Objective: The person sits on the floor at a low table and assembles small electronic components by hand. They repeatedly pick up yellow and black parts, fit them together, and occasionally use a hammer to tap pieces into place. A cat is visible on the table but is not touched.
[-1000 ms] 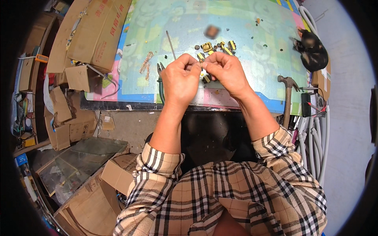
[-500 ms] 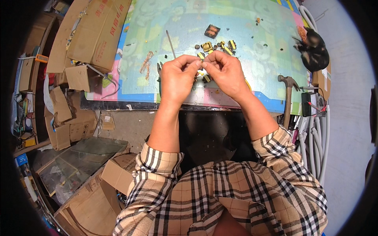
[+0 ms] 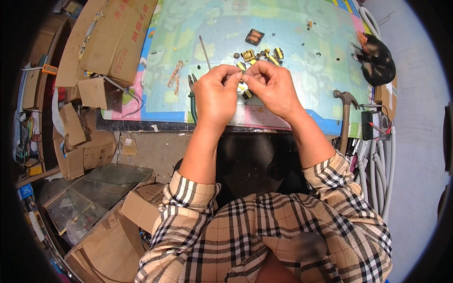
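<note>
Desk [image 3: 302, 80] lies under your left hand [image 3: 215, 96] and right hand [image 3: 273, 90]; pliers [image 3: 193, 107] rest just beside the left, yellow-and-black parts [image 3: 278, 53] near both. Your fingers [image 3: 233, 80] on each hand are pinched narrow, meeting at a tiny piece [image 3: 243, 72] held between them, too small to identify.

A pale wall [image 3: 417, 141] stands right, crowded shelves [image 3: 38, 177] left, grey floor [image 3: 160, 162] between
</note>
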